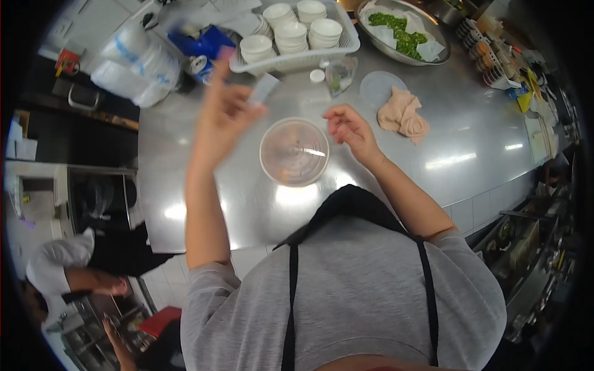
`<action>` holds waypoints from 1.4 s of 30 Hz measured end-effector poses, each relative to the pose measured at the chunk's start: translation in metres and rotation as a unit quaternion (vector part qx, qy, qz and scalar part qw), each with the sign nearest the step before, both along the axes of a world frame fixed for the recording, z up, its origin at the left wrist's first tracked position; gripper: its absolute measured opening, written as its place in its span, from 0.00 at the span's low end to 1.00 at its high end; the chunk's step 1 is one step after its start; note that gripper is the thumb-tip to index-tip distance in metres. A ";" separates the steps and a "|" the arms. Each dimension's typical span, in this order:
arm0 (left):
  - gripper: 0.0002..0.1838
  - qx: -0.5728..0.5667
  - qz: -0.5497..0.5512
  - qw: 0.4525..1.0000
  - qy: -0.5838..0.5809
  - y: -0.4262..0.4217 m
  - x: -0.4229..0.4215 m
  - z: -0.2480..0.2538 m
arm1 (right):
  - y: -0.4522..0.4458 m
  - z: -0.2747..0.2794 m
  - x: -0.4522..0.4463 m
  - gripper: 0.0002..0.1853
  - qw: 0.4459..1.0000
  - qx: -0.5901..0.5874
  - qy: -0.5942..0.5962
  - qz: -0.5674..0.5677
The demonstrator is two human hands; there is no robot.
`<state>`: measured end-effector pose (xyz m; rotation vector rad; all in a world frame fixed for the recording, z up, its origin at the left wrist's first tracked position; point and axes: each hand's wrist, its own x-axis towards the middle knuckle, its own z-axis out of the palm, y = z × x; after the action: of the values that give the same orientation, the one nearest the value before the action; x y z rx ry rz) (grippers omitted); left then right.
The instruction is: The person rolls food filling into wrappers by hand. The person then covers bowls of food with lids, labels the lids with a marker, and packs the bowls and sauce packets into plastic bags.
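A round container with a clear lid stands on the steel table in front of me. My left hand is raised at its upper left, blurred by motion, with a small pale rectangular piece pinched at the fingertips and one finger pointing up. Just right of the container, my right hand hovers with its fingers curled; whether anything is between them is too small to tell.
A white basket of stacked small bowls sits at the back. Beside it are a steel bowl with chopped greens, a pink cloth, a translucent lid and bagged items. Co-workers are at the lower left.
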<state>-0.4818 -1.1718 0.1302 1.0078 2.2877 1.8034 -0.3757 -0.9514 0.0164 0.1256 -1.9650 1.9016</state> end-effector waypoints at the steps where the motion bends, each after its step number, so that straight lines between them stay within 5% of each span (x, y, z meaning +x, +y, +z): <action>1: 0.46 -0.064 -0.023 0.998 0.012 0.008 0.040 0.007 | -0.014 0.018 0.013 0.10 0.988 -0.106 -0.040 0.103; 2: 0.48 -0.110 -0.055 0.992 -0.029 0.014 0.069 0.003 | -0.023 0.031 0.025 0.10 0.953 -0.209 -0.079 0.202; 11: 0.14 -0.269 0.047 0.960 -0.070 0.020 0.184 -0.045 | -0.009 0.037 0.079 0.07 0.950 -0.185 -0.153 0.200; 13: 0.13 -0.273 0.038 0.957 -0.093 0.024 0.196 -0.055 | -0.014 0.036 0.085 0.10 0.926 -0.112 -0.204 0.297; 17: 0.12 -0.240 -0.026 0.956 -0.167 0.021 0.208 -0.051 | -0.025 0.045 0.097 0.08 0.924 -0.095 -0.228 0.293; 19: 0.14 -0.183 -0.070 0.962 -0.191 0.014 0.207 -0.036 | -0.028 0.068 0.102 0.08 0.947 -0.074 -0.112 0.290; 23: 0.18 -0.127 -0.185 0.956 -0.190 -0.005 0.198 0.005 | -0.043 0.110 0.108 0.12 0.961 -0.017 -0.072 0.268; 25: 0.20 -0.096 -0.207 0.953 -0.197 -0.023 0.197 0.007 | -0.040 0.096 0.100 0.08 0.977 -0.038 0.090 0.188; 26: 0.20 -0.105 -0.234 0.927 -0.273 -0.039 0.195 0.004 | -0.018 0.108 0.093 0.11 0.963 -0.220 0.113 0.102; 27: 0.20 -0.115 -0.261 0.894 -0.345 -0.053 0.191 -0.002 | 0.023 0.137 0.089 0.11 0.903 -0.349 0.108 0.227; 29: 0.19 -0.086 -0.100 0.928 -0.350 -0.077 0.170 -0.036 | 0.081 0.136 0.076 0.13 0.912 -0.335 0.145 0.186; 30: 0.20 -0.075 0.021 0.965 -0.252 -0.077 0.153 -0.052 | 0.071 0.129 0.070 0.14 0.914 -0.348 0.140 0.154; 33: 0.20 0.057 0.171 0.926 -0.332 -0.066 0.080 -0.103 | -0.014 0.094 0.035 0.17 0.932 -0.356 0.057 0.033; 37: 0.20 0.045 0.133 0.909 -0.393 -0.033 0.047 -0.122 | -0.089 0.036 -0.004 0.12 0.913 -0.406 -0.029 -0.019; 39: 0.19 -0.003 0.117 0.918 -0.380 -0.025 0.048 -0.130 | -0.093 0.013 -0.012 0.12 0.962 -0.259 -0.070 -0.044; 42: 0.17 0.067 0.068 0.896 -0.434 -0.023 0.056 -0.137 | -0.078 0.005 -0.008 0.08 0.968 -0.213 -0.130 0.000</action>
<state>-0.4260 -1.1945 -0.0072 -0.0254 1.6976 1.9176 -0.3840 -1.0289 0.0217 -0.2574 -1.6490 2.3904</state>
